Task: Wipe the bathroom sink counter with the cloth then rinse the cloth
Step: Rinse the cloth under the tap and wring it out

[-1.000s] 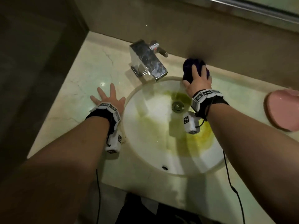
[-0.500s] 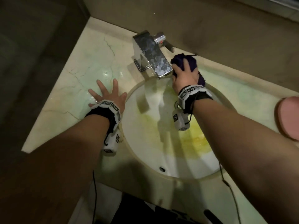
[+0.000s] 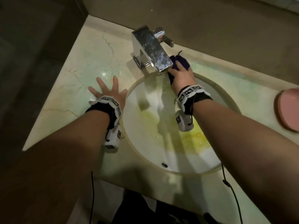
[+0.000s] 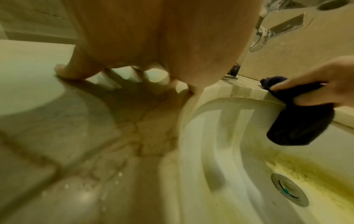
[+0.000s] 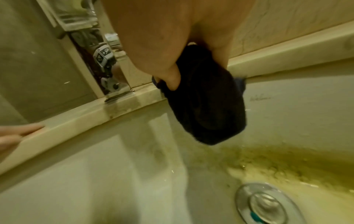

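Observation:
My right hand [image 3: 181, 75] grips a dark purple cloth [image 3: 182, 61] and presses it on the back rim of the sink, right beside the chrome faucet [image 3: 150, 46] spout. In the left wrist view the thumb and fingers of that hand [image 4: 325, 84] pinch the cloth [image 4: 295, 121], whose lower end hangs over the rim into the basin. The right wrist view shows the cloth [image 5: 206, 106] drooping below my palm. My left hand [image 3: 108, 90] lies flat, fingers spread, on the marble counter [image 3: 90, 59] left of the white sink [image 3: 145, 126].
The basin has yellow staining around the metal drain [image 5: 262, 201]. A pink round object [image 3: 288, 109] sits on the counter at the far right. A wall runs close behind the faucet, and a dark wall borders the counter on the left.
My right hand has slid the cloth leftward along the back rim, from right of the faucet to against its spout. The left hand has stayed flat on the counter.

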A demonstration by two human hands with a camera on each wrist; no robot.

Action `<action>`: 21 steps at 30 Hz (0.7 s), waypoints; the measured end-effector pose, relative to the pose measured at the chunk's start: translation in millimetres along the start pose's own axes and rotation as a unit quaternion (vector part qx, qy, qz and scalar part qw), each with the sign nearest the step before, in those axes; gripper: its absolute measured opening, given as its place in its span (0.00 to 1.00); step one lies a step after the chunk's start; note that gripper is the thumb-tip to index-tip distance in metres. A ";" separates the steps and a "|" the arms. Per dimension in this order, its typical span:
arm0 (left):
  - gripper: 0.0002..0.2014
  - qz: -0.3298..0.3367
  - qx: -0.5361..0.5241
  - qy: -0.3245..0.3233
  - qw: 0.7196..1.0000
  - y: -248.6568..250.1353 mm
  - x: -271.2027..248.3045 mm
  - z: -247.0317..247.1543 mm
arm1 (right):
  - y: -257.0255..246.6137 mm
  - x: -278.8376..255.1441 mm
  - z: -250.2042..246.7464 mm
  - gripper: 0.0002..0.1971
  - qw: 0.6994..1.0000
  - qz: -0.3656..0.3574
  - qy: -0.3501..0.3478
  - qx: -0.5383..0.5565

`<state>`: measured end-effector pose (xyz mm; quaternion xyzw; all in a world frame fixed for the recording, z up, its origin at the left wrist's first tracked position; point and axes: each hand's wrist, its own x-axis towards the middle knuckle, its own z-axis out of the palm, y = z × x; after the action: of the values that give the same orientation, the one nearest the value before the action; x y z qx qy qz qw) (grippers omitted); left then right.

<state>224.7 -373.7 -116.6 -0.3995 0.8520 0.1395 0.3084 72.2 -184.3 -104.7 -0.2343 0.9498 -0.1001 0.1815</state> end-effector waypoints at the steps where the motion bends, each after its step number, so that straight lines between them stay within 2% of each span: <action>1: 0.32 -0.003 -0.001 -0.002 1.000 0.5 -1.1 -2.4 | 2.6 -9.9 -2.1 0.22 1.000 -0.017 -0.002 0.001; 4: 0.35 -0.003 -0.017 -0.012 1.000 1.8 -11.5 -13.8 | 14.8 -40.9 -2.3 0.20 0.996 -0.054 -0.073 0.020; 7: 0.36 0.041 0.000 -0.043 0.998 9.8 -23.7 -15.1 | 23.6 -67.6 0.2 0.22 0.993 -0.002 -0.111 0.049; 9: 0.37 0.085 -0.002 -0.055 0.995 22.6 -39.0 -12.8 | 22.9 -77.0 -4.3 0.28 0.990 0.030 -0.120 0.066; 11: 0.41 0.159 -0.025 -0.035 0.986 37.5 -53.9 -7.7 | 16.1 -81.0 -13.9 0.30 0.986 0.050 -0.117 0.106; 14: 0.49 0.273 -0.083 -0.015 0.958 55.9 -68.6 -2.1 | 4.7 -81.7 -25.9 0.21 0.980 0.033 -0.106 0.165; 17: 0.56 0.320 -0.128 -0.038 0.938 70.5 -80.3 -6.4 | -5.6 -85.3 -37.2 0.15 0.964 0.025 -0.122 0.233; 21: 0.53 0.341 -0.175 -0.032 0.923 78.4 -88.9 -9.8 | -12.2 -89.3 -44.5 0.13 0.936 0.036 -0.133 0.324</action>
<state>204.2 -275.2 -53.2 -0.1280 0.8882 0.3962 0.1944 133.4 -147.3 -34.1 -0.1401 0.8410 -0.3633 0.3756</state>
